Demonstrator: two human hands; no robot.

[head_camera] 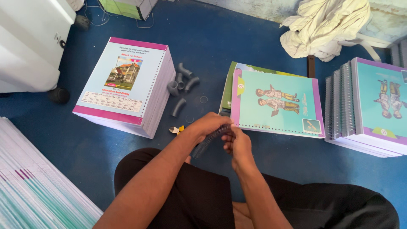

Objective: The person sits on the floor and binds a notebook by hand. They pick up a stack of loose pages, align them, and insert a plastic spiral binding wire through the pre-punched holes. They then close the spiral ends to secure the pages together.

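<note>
My left hand (206,127) and right hand (238,146) both grip a dark spiral coil (210,142). Just beyond my fingertips lies a teal notebook (277,104); pliers (177,129) sit left of them.

floor: blue (237,25) | wall: pale, worn (271,10) | white cabinet (29,42) top left | light: even, soft

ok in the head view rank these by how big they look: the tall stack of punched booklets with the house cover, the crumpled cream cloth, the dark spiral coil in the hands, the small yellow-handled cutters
1. Tall stack of punched booklets with the house cover
2. Crumpled cream cloth
3. Dark spiral coil, partly hidden by the left hand and right hand
4. Small yellow-handled cutters
</note>
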